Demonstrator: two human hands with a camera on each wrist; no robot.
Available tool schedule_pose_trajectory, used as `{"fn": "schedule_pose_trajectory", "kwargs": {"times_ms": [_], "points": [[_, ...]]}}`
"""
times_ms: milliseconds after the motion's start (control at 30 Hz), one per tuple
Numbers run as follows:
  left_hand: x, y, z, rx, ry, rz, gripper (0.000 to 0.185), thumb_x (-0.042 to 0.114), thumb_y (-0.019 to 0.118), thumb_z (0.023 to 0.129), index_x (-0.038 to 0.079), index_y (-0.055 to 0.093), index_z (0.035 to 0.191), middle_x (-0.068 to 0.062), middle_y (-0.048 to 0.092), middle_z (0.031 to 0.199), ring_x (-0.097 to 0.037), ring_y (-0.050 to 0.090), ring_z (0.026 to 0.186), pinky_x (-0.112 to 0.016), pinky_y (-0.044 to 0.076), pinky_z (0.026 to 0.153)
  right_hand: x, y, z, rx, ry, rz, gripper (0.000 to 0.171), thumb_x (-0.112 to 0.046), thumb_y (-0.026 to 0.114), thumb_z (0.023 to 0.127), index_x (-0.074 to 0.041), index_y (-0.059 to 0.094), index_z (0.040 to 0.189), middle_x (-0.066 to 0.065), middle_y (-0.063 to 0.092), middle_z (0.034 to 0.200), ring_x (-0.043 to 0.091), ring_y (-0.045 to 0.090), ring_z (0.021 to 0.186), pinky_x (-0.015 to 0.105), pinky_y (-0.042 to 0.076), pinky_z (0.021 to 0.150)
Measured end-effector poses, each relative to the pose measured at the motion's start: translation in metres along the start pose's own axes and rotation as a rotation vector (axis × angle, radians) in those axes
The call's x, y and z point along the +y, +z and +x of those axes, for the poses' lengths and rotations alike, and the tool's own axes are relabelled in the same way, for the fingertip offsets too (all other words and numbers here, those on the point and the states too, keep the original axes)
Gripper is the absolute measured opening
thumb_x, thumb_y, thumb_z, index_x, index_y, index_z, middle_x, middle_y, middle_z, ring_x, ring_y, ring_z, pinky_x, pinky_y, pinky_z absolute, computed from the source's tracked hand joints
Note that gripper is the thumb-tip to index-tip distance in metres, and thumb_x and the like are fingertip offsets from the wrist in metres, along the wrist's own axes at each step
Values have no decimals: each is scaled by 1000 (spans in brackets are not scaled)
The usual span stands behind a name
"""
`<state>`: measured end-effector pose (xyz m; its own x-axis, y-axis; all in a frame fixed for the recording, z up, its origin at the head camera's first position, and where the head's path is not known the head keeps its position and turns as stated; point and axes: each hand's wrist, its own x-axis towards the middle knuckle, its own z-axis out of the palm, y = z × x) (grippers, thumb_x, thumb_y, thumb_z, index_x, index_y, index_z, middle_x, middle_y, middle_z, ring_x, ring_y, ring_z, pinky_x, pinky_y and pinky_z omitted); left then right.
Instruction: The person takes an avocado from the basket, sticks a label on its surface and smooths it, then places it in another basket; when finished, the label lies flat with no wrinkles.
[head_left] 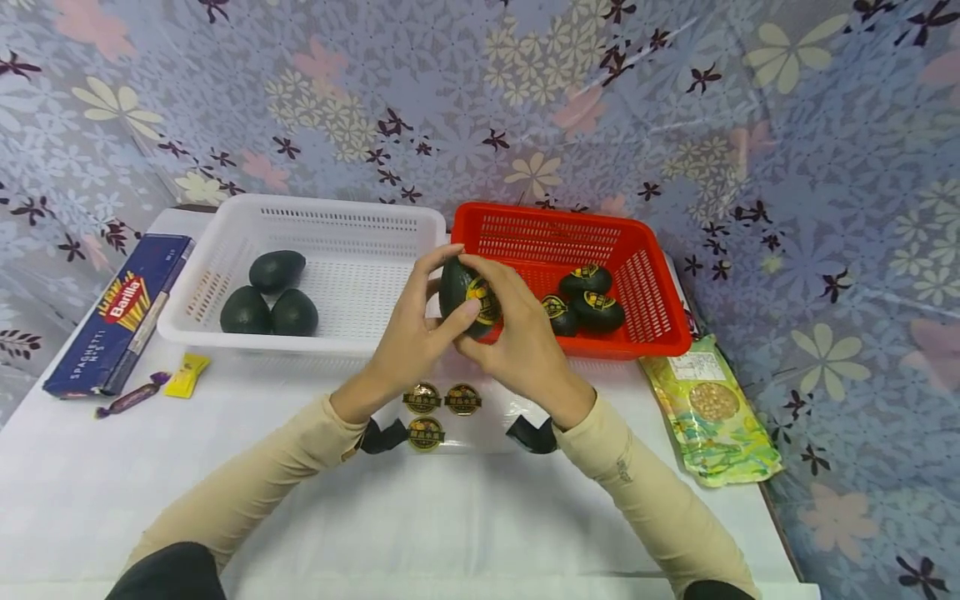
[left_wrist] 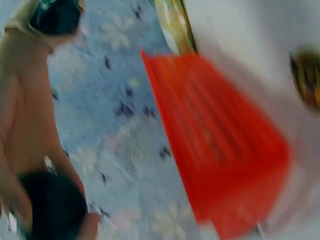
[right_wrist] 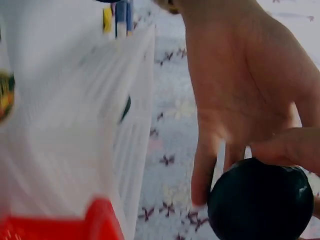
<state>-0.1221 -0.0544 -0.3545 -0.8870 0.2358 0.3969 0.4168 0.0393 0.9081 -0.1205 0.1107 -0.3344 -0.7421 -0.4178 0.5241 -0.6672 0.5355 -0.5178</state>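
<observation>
While forearms [head_left: 258, 471] slant inward, both hands [head_left: 408, 337] hold an avocado [head_left: 453, 290].

Avocados [head_left: 277, 272] in both baskets [head_left: 345, 283]; box [head_left: 118, 315] left, pouch [head_left: 708, 417] right, perhaps touching one.

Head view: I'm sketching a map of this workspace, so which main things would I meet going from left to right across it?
Blue Barilla spaghetti box → white basket → held avocado → red basket → green-and-yellow bag.
</observation>
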Motion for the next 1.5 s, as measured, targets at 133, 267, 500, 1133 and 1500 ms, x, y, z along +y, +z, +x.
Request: {"fn": "schedule_pose_trajectory", "kwargs": {"times_ms": [133, 267, 500, 1133, 1500], "points": [[-4, -23, 30, 30, 22, 171, 61, 19, 61, 99, 17, 32, 152, -11, 40, 153, -33, 53, 134, -49, 61, 85, 22, -16, 24, -51, 108, -47, 77, -19, 81, 81, -15, 44, 148, 11, 55, 141, 26, 55, 125, 46, 49, 105], [-10, -57, 62, -3, -22, 385, 60, 26, 60, 100, 15, 34, 152, -13, 43, 152, -32, 54, 132, -51, 58, 91, 56, -35, 49, -135, 290, -109, 79, -24, 79, 83, -20, 40, 152, 11, 52, 147, 31, 52, 129, 53, 46, 105], [-28, -119, 94, -195, -162, 813, 60, 34, 54, 103, 12, 33, 154, -20, 46, 152, -39, 53, 131, -56, 46, 106, 125, -47, 75, -363, 546, -171, 81, -24, 73, 87, -19, 33, 156, 18, 42, 156, 44, 43, 136, 63, 36, 112], [-63, -182, 67, -607, -770, 1131, 56, 30, 74, 84, 2, 56, 129, -27, 58, 131, -40, 57, 111, -57, 48, 97, 196, -23, 70, -613, 694, -174, 74, -17, 67, 89, -9, 34, 155, 22, 36, 158, 42, 37, 143, 60, 35, 116], [-73, -185, 64, -795, -953, 986, 84, 43, 83, 77, 7, 46, 144, -29, 44, 144, -43, 53, 124, -55, 48, 101, 192, -14, 70, -777, 667, -171, 77, -9, 58, 91, -9, 22, 160, 20, 24, 165, 40, 26, 152, 55, 35, 115]]}}
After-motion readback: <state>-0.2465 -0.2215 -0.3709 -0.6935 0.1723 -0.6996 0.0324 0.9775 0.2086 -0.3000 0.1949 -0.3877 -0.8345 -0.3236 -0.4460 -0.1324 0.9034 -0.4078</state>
